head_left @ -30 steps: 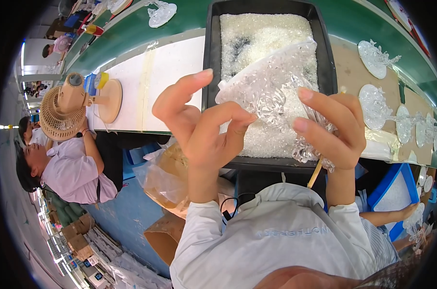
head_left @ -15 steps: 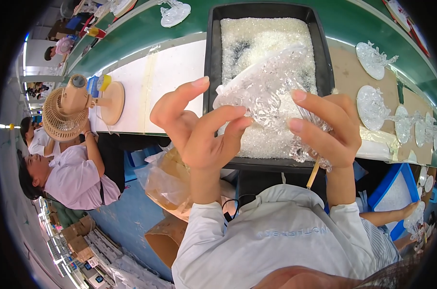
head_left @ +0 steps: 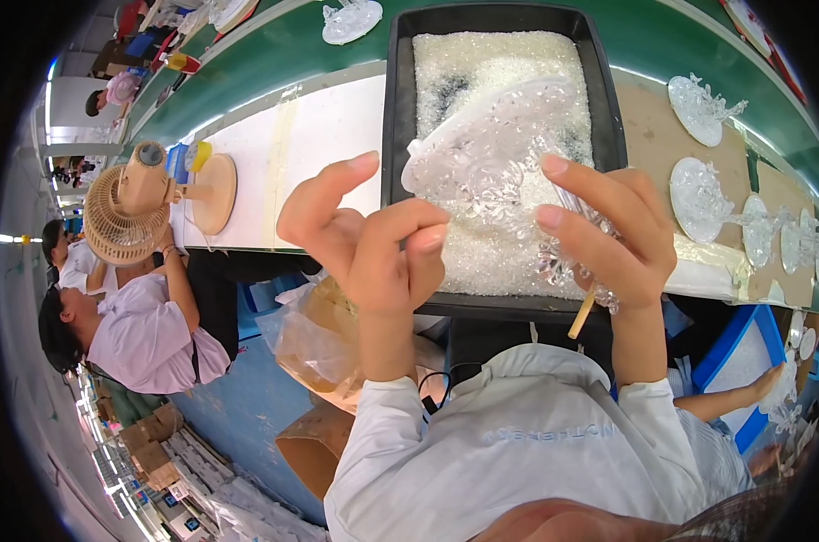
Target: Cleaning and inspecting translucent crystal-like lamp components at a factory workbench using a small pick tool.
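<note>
A clear, sparkling ornament [head_left: 491, 135] with a flat rounded plate and spiky branching parts is tilted over a black tray [head_left: 398, 108]. The tray is filled with clear, glassy granules [head_left: 491, 266]. My right hand [head_left: 631, 235] is closed round the ornament's branching end, and a thin wooden stick [head_left: 584, 312] juts out below that hand. Just left of the ornament, my left hand [head_left: 373, 244] pinches thumb and forefinger together while another finger points up. Whatever may be in this pinch is too small or hidden to make out.
A beige fan [head_left: 127, 212] stands on the white table at left, near a seated person [head_left: 152, 339]. Similar clear ornaments [head_left: 698, 113] lie at right. Behind the tray runs a green belt [head_left: 274, 54] carrying another ornament [head_left: 352, 20]. A blue bin [head_left: 739, 361] is at lower right.
My left pinch has drawn slightly left, away from the ornament. My right hand and the ornament have shifted a little. The ornament on the belt has moved right.
</note>
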Demonstrator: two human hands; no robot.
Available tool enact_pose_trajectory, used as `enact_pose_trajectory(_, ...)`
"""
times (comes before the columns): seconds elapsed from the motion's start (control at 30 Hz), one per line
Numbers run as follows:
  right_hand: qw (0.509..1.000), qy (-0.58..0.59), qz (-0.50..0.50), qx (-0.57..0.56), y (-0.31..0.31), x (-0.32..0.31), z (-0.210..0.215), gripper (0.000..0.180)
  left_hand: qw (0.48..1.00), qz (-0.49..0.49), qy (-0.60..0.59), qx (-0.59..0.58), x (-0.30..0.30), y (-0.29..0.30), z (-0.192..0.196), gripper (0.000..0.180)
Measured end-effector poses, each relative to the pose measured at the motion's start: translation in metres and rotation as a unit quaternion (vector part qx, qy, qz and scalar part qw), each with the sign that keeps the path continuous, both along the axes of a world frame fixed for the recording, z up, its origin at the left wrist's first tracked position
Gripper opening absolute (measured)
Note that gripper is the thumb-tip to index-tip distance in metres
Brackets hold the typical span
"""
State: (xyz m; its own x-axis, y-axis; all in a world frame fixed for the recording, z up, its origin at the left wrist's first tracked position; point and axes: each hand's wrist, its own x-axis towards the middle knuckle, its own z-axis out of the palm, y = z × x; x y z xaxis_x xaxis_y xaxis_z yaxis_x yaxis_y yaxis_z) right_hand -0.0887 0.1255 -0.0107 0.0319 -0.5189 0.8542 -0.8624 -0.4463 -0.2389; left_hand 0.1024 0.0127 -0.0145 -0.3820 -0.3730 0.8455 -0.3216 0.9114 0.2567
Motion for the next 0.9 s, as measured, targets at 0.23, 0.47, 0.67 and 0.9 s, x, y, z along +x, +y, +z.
enact_pose_trajectory(0.23, 1.000, -0.008, -0.002, -0.013, -0.003, -0.002, -0.002, 0.026, 0.998, -0.004, 0.034, -0.048, -0.013, -0.004, -0.001, 0.017)
enact_pose_trajectory(0.47, 1.000, -0.012, 0.013, 0.000, -0.006, 0.000, 0.002, 0.028, 1.000, -0.026, 0.014, -0.009, -0.010, -0.008, 0.000, 0.017)
enact_pose_trajectory(0.67, 0.997, -0.035, -0.059, 0.020, -0.013, -0.004, -0.006, 0.034, 0.994, -0.079, -0.077, 0.014, -0.004, -0.016, 0.042, 0.011)
enact_pose_trajectory(0.9, 0.997, -0.033, -0.068, 0.019, -0.007, -0.004, -0.007, 0.035, 0.981, -0.072, -0.140, 0.117, -0.109, -0.208, 0.035, 0.020)
